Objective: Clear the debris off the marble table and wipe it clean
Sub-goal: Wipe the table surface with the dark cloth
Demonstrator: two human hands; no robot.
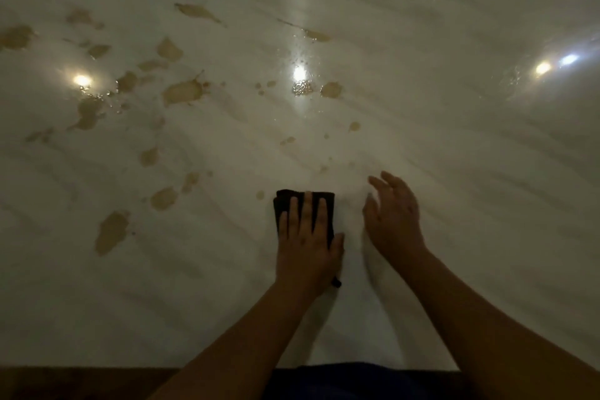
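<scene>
Left hand (306,237) flat, pressing dark cloth (326,199), right hand (393,214) relaxed, holding nothing

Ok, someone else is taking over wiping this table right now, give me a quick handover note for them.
Left hand: flat on the dark cloth, fingers straight, pressing it onto the marble table towards the near edge.
Right hand: open, holding nothing, just right of the cloth.
Done: no loose debris shows, and the patch around the hands looks free of stains.
Left: brown spill patches across the left and centre, and small drops beside and beyond the cloth.
</scene>
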